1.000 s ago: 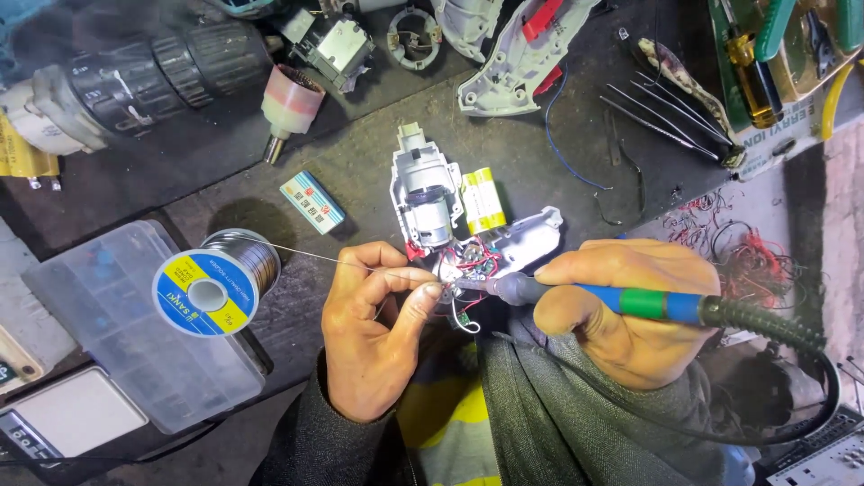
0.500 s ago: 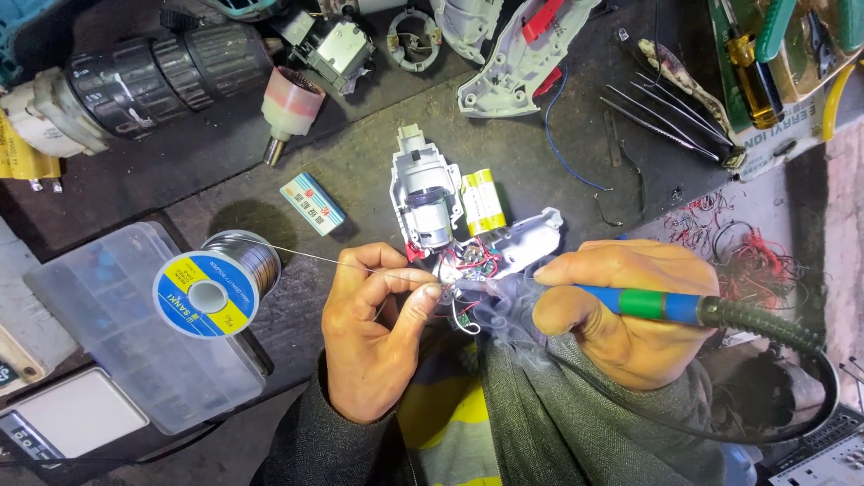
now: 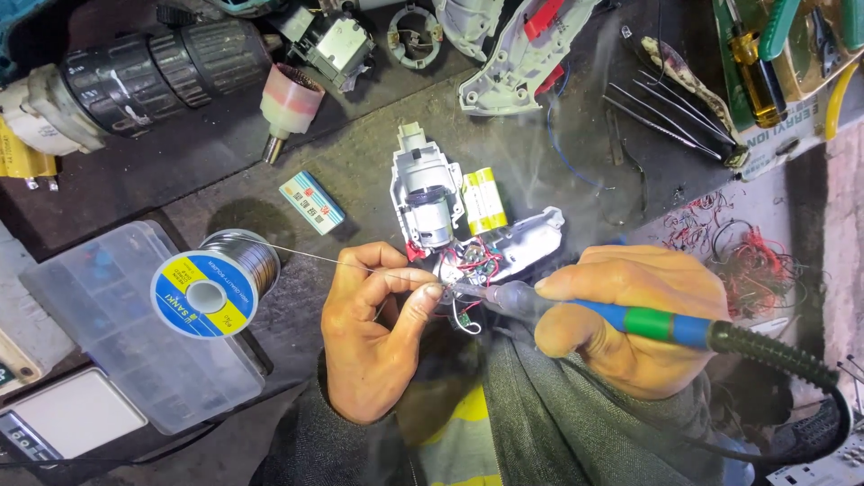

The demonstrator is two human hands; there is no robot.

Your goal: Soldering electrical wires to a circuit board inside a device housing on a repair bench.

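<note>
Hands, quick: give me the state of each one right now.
Left hand: closed, pinching the solder wire at the opened tool's wiring.
Right hand: closed on the soldering iron, tip at the wiring.

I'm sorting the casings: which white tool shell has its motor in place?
The opened white shell just above the left hand, holding a motor beside yellow cells. The other shell at the top lies empty.

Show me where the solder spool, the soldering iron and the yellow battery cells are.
solder spool (image 3: 213, 294), head view, on its blue and yellow label.
soldering iron (image 3: 661, 325), head view, on its blue and green handle.
yellow battery cells (image 3: 483, 200), head view, on the cells' side.
</note>
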